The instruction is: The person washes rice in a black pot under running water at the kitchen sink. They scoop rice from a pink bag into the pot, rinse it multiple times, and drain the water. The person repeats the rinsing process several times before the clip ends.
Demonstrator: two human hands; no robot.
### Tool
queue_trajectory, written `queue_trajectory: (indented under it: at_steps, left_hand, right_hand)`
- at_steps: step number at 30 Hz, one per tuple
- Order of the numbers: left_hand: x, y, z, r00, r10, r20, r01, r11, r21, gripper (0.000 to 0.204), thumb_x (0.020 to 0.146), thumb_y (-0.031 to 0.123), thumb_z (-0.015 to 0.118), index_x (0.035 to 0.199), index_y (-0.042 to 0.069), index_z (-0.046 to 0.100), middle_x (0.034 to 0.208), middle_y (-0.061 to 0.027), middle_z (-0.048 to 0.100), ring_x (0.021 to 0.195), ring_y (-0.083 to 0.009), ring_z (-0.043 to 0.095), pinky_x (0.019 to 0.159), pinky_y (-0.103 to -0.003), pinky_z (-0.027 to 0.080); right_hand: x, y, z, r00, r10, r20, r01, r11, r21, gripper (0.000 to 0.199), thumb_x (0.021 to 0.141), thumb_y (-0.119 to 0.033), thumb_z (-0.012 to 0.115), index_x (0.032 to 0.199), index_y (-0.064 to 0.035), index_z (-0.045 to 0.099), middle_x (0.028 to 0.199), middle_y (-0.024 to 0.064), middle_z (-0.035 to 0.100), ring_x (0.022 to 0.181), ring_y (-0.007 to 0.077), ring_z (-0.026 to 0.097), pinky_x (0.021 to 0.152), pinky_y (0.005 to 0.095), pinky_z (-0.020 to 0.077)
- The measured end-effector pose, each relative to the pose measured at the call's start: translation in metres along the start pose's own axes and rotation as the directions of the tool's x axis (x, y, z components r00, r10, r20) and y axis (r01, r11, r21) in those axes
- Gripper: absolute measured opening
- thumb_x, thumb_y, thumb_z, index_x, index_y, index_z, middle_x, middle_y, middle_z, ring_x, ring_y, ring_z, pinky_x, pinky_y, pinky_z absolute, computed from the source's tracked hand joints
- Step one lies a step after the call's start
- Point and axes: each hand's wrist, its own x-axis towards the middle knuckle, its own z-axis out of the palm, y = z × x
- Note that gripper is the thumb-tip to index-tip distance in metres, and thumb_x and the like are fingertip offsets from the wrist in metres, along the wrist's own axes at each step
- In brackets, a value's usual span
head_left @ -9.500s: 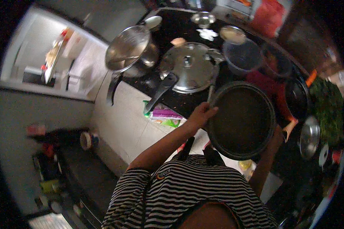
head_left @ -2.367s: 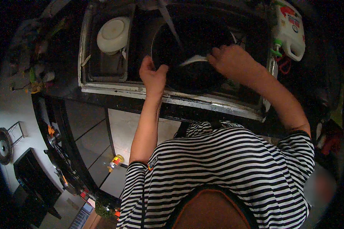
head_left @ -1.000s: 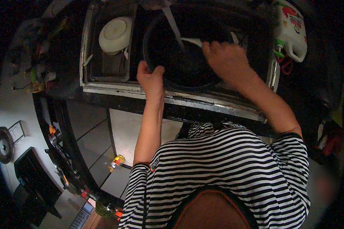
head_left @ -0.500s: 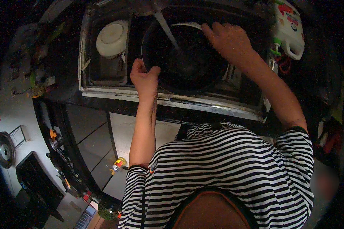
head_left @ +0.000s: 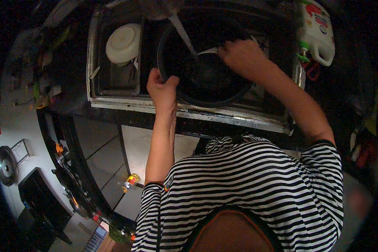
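A large, dark round pan [head_left: 206,101] sits tilted over the sink, with a stream of water [head_left: 184,33] running into it. My left hand [head_left: 163,91] grips its left rim, thumb on the inside and fingers outside. Inside the pan, over its right half, my right hand [head_left: 241,59] is closed on a pale, thin thing [head_left: 208,51]. Only a narrow whitish edge of that thing shows past my fingers, so its kind is unclear. The pan's inner surface is very dark.
An upturned pale bowl [head_left: 122,43] rests in the left sink basin. Right of the sink stands a white bottle [head_left: 323,35] with a green pump. The light metal sink rim [head_left: 235,118] runs along the front. A yellow-labelled bottle [head_left: 131,180] is on the floor.
My right hand has drawn the pale thing from the pan's far rim nearer, into the pan. The pan and my left hand have shifted slightly right.
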Motion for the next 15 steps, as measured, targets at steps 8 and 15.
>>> queue_trajectory:
  at_steps: [8, 15]
  left_hand:
    - [-0.003, 0.006, 0.004, 1.0, 0.004, 0.019, -0.003, 1.0, -0.031, 0.022, 0.062, -0.008, 0.056, 0.079, 0.005, 0.051, 0.075, 0.0006, 0.054, 0.07, -0.0091, 0.048, 0.068, -0.021, 0.038]
    - [0.005, -0.007, -0.014, 0.999, 0.046, -0.001, -0.046, 0.998, -0.048, 0.022, 0.062, -0.009, 0.056, 0.077, 0.006, 0.048, 0.074, 0.0017, 0.051, 0.071, -0.0089, 0.046, 0.067, -0.021, 0.037]
  right_hand:
    - [0.001, -0.014, 0.004, 0.991, 0.072, -0.109, -0.055, 0.986, 0.156, 0.031, 0.076, -0.013, 0.054, 0.106, -0.0065, 0.058, 0.072, 0.0112, 0.06, 0.063, 0.027, 0.063, 0.048, 0.0369, 0.0501]
    - [-0.037, -0.018, -0.04, 0.985, -0.16, 0.065, 0.129, 0.93, 0.344, 0.02, 0.08, -0.014, 0.051, 0.094, -0.0047, 0.063, 0.071, 0.0154, 0.062, 0.065, 0.0305, 0.064, 0.052, 0.0422, 0.0514]
